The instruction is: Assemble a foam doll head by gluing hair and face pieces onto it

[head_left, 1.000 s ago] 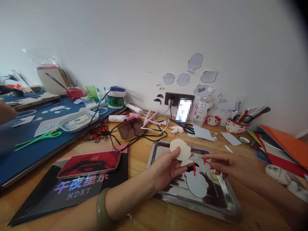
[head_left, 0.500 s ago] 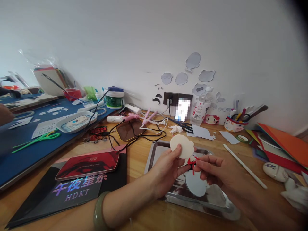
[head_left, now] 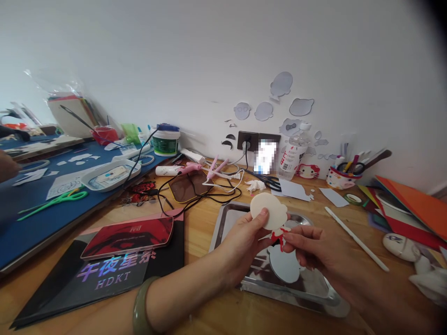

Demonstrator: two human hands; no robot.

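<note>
My left hand (head_left: 249, 235) pinches a cream-coloured head-shaped cutout (head_left: 268, 211) between thumb and fingers, held up above the metal tray. Just below that cutout, my right hand (head_left: 307, 244) pinches a small red-edged white piece (head_left: 279, 237) with a dark patch; its exact kind is hard to make out. The piece sits against the lower edge of the cutout and the left fingertips. Under both hands lies the shiny metal tray (head_left: 218, 230), with a pale blue-grey rounded cutout (head_left: 284, 267) resting in it.
Behind the tray, pink glue guns (head_left: 216, 170) lie among tangled cords. A water bottle (head_left: 291, 156) and a pen cup (head_left: 344, 177) stand by the wall. To the right are a white stick (head_left: 356, 238) and coloured sheets (head_left: 412, 200); to the left, a red box (head_left: 129, 237). Another person's hand (head_left: 9, 166) is far left.
Both hands stay close together, and the cream cutout has shifted slightly right. The small red-edged piece has turned a little, showing more of its white face.
</note>
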